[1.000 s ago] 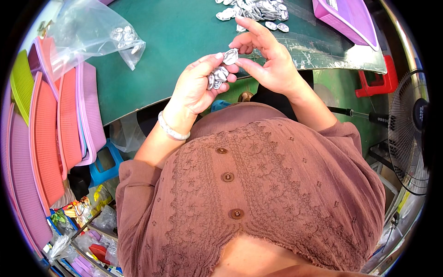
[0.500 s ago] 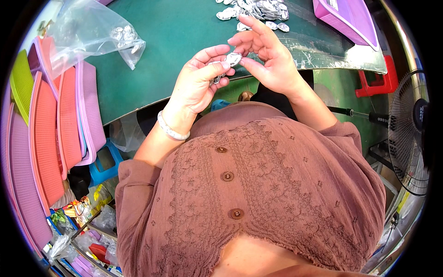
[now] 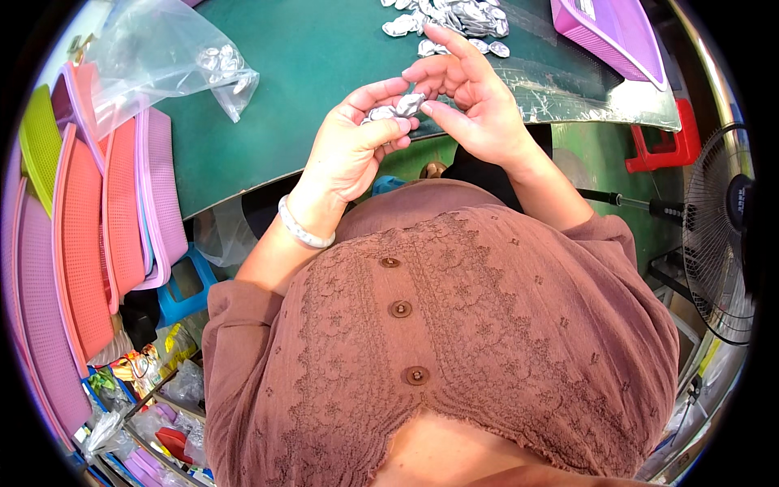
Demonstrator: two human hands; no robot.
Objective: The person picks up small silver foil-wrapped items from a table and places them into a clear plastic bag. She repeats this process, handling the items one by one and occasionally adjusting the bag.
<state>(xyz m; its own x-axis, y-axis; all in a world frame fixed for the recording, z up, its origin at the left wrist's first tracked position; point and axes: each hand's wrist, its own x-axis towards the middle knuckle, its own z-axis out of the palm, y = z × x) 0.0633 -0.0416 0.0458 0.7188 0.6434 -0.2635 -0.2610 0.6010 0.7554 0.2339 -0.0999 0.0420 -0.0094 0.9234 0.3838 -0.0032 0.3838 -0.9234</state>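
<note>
1. Silver pieces (image 3: 410, 104), small and shiny, sit in the fingers just above the middle of the frame.
2. Left hand (image 3: 345, 146): its fingers are curled around several pieces, with the thumb pressed over them; a pale bracelet (image 3: 302, 226) circles the wrist.
3. Right hand (image 3: 480, 109): thumb tip at the edge of the outermost piece, index finger extended upward, other fingers bent; I cannot tell whether it pinches the piece.
4. Beyond the fingertips, a pile of like pieces (image 3: 464, 18) lies at the upper centre on a green tabletop (image 3: 308, 49).
5. Upper left: a clear plastic bag (image 3: 154, 40) with silver pieces inside. Upper right: a purple basket (image 3: 621, 40).
6. Far left: coral baskets (image 3: 85, 252) standing on edge among others. Right edge: a black fan (image 3: 714, 235) below a red stool (image 3: 688, 134).
</note>
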